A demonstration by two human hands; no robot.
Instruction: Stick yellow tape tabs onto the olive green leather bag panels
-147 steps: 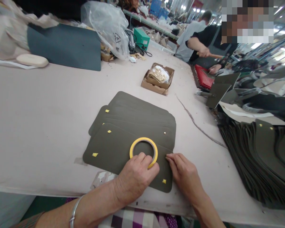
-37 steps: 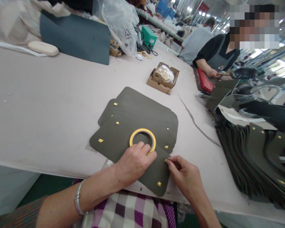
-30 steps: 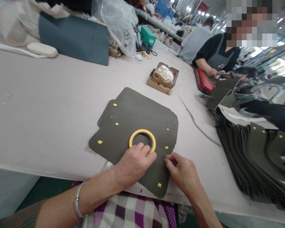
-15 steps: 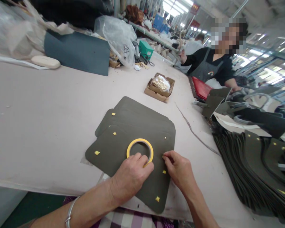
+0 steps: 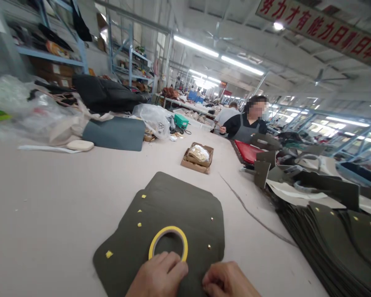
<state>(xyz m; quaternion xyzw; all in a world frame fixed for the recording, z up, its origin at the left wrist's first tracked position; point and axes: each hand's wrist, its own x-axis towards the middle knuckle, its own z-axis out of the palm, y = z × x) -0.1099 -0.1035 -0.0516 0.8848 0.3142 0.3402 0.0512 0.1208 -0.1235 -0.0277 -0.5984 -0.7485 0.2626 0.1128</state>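
Dark olive leather-like panels (image 5: 179,198) lie stacked on the table in front of me. My left hand (image 5: 160,274) is closed around the near rim of a roll of yellow tape (image 5: 184,237), which rests on the panels. Beside it, at the panels' right side, my right hand (image 5: 228,280) has its fingers pinched together against the surface; what is between them is hidden. Above that hand sit two small gold studs (image 5: 209,246). Along the left side are several yellow tape bits (image 5: 109,254).
A cardboard box (image 5: 196,165) with a bag of gold studs stands beyond the panels. To the right lie a cord (image 5: 244,202) and a pile of dark olive strips (image 5: 309,235). A blue-grey sheet (image 5: 114,134) lies at the back left. Across the table is a person (image 5: 245,128) in an apron.
My view has tilted up, so hands and panels sit lower. My right hand has moved toward me along the panels' right side, and a second gold stud now shows. My left hand still grips the tape.
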